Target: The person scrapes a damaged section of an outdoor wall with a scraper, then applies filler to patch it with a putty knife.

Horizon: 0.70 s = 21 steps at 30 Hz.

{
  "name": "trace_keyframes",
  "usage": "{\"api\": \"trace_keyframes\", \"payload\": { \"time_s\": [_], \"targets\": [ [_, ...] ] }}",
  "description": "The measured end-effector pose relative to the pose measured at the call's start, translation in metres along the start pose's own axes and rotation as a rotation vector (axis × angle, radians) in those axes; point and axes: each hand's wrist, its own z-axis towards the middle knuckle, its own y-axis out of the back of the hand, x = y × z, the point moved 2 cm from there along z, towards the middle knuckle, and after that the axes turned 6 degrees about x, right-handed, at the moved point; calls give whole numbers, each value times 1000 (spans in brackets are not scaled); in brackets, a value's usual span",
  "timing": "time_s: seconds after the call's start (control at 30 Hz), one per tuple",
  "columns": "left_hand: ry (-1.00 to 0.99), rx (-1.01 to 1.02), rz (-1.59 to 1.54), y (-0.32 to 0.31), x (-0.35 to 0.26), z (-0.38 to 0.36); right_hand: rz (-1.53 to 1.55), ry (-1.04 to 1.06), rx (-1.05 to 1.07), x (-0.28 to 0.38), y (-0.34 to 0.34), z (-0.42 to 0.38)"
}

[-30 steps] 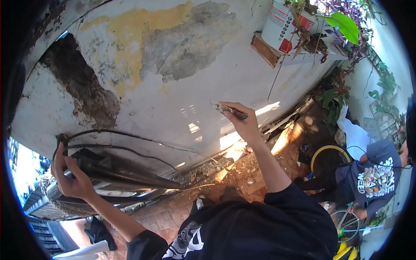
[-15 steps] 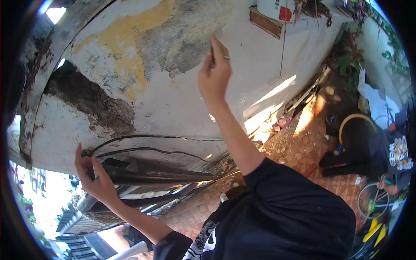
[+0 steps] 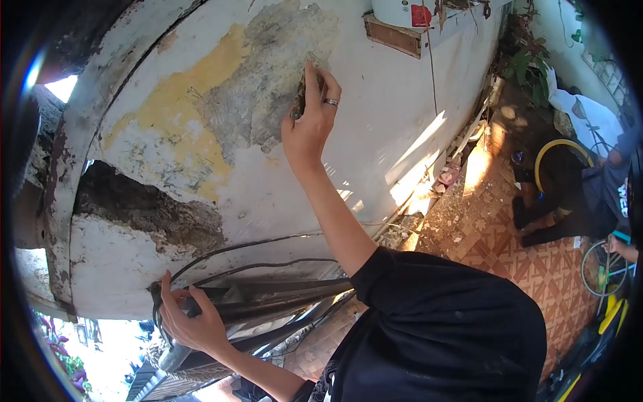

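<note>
My right hand [image 3: 311,124], a ring on one finger, is raised to the wall [image 3: 295,201]. Its fingers are closed around a thin, dark, mottled piece [image 3: 299,100], mostly hidden by the hand, at the edge of a bare grey patch [image 3: 258,80]. My left hand [image 3: 194,325] is lower left, beside black cables [image 3: 231,249] and a bundle of long dark pipes [image 3: 274,307]. Its thumb and fingers curl around something small and dark [image 3: 191,307] that I cannot make out.
Yellow paint [image 3: 177,100] and a deep broken hollow [image 3: 144,204] mark the wall. A white bucket [image 3: 398,13] stands on a ledge at the top. Rubble [image 3: 449,174] lies along the wall's foot beside patterned tiles [image 3: 536,288]. Another person [image 3: 603,194] is at the far right near a yellow hoop [image 3: 539,167].
The view has shifted. My right hand has moved down and left over the grey patch, its fingers still around the thin piece. My left hand stays curled by the cables and pipes.
</note>
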Motion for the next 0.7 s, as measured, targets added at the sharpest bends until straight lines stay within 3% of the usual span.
{"api": "trace_keyframes", "payload": {
  "time_s": [0.3,0.7],
  "targets": [
    [12,-16,-17,0,1,0,-2,-218,19,14,5,2],
    [69,42,-45,4,-1,-1,-124,-162,11,5,0,8]
  ]
}}
